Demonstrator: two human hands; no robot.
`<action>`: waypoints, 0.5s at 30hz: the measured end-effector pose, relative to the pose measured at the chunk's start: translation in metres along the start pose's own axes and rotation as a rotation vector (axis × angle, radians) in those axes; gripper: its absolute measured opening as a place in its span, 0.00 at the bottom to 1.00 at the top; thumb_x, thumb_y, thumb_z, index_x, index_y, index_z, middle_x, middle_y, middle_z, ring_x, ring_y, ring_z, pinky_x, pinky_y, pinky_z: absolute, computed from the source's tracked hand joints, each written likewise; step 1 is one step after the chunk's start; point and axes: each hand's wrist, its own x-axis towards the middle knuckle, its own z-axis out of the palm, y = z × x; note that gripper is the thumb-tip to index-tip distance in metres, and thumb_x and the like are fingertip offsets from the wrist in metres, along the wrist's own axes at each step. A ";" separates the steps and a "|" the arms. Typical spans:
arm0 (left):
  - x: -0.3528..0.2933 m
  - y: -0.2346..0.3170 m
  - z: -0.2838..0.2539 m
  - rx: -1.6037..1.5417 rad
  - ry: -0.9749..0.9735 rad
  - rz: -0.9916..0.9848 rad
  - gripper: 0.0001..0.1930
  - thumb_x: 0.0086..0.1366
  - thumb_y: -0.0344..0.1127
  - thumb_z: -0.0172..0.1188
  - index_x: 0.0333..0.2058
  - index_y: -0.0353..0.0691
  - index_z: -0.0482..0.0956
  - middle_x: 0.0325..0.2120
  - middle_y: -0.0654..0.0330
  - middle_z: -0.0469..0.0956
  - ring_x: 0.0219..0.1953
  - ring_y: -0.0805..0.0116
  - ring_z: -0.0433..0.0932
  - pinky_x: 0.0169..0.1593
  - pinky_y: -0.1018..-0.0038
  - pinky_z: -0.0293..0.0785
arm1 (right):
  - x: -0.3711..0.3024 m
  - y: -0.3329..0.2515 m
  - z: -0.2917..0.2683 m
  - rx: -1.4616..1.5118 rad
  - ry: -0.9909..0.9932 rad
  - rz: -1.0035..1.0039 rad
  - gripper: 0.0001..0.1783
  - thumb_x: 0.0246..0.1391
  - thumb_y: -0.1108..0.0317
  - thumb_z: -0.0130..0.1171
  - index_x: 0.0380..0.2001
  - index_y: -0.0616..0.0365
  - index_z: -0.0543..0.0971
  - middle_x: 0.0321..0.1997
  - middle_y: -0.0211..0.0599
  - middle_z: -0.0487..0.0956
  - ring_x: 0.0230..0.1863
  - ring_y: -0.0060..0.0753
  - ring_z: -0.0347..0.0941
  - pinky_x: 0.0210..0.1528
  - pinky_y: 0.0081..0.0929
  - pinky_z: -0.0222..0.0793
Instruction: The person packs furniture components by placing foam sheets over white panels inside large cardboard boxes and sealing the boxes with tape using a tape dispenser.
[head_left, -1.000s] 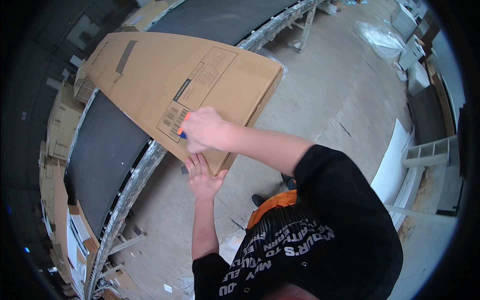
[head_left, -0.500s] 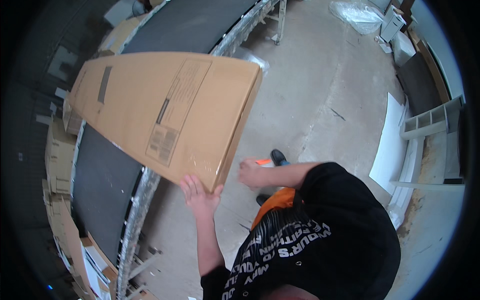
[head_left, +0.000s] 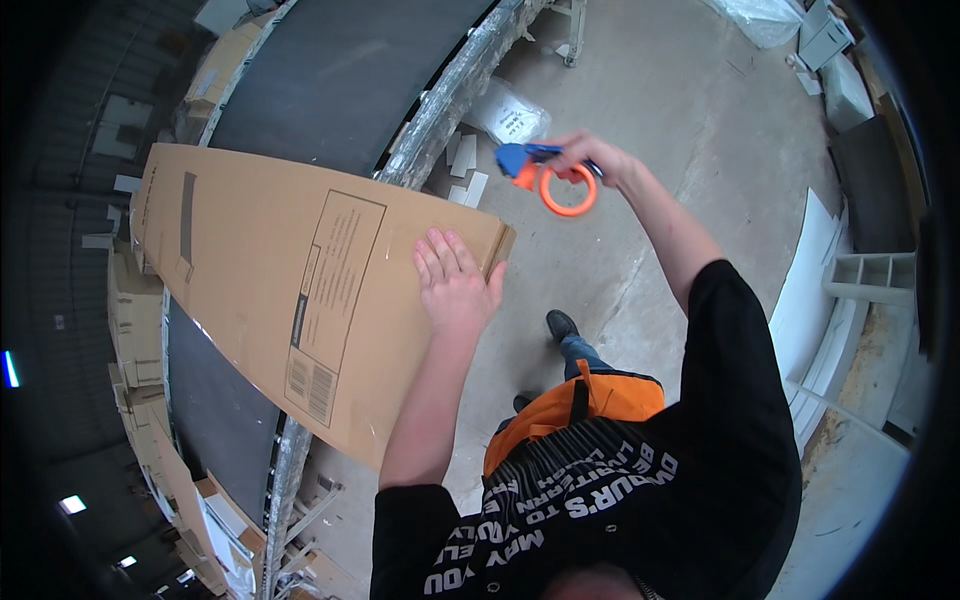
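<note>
A long flat cardboard carton [head_left: 250, 230] lies slantwise across a dark conveyor belt [head_left: 330, 80], its right end jutting past the belt's side. On top of that end, by the narrow side, my left hand [head_left: 459, 283] rests flat with its fingers stretched and the thumb apart at the edge. My right hand [head_left: 592, 158] is raised beyond the carton's right end, closed round the handle of a tape dispenser [head_left: 516, 160]. The dispenser has a blue head and an orange ring-shaped part, and is apart from the carton. Its grip is partly hidden by my fingers.
The conveyor's silvery side rail [head_left: 430, 130] runs beneath the carton. A clear plastic bag [head_left: 508, 112] and white scraps [head_left: 468, 188] lie on the floor beside it. Stacked cartons [head_left: 137, 310] stand left of the belt. White panels [head_left: 800, 265] lie at the right.
My right hand has swung up and away from my waist with the tape dispenser. My left hand has shifted from the carton's near corner to the top of its right end.
</note>
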 end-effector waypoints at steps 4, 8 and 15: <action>0.003 0.005 -0.004 -0.016 0.019 0.050 0.43 0.58 0.60 0.58 0.55 0.21 0.67 0.57 0.31 0.64 0.58 0.33 0.65 0.63 0.53 0.61 | 0.049 -0.026 0.007 -0.148 -0.428 0.229 0.08 0.33 0.68 0.64 0.21 0.59 0.80 0.18 0.27 0.74 0.20 0.15 0.67 0.21 0.16 0.60; 0.004 -0.001 -0.015 -0.029 -0.006 0.008 0.41 0.57 0.59 0.59 0.55 0.24 0.68 0.57 0.33 0.65 0.57 0.34 0.67 0.61 0.55 0.64 | -0.039 0.012 0.017 0.014 -0.344 0.155 0.21 0.29 0.76 0.61 0.35 0.63 0.85 0.28 0.35 0.83 0.27 0.20 0.76 0.34 0.20 0.73; 0.101 0.002 -0.080 -0.329 -0.086 0.536 0.26 0.59 0.53 0.60 0.50 0.42 0.78 0.55 0.49 0.73 0.51 0.47 0.76 0.54 0.61 0.71 | -0.123 0.087 0.194 0.319 0.348 -0.147 0.31 0.38 0.80 0.62 0.53 0.64 0.76 0.48 0.35 0.79 0.43 0.20 0.74 0.50 0.18 0.67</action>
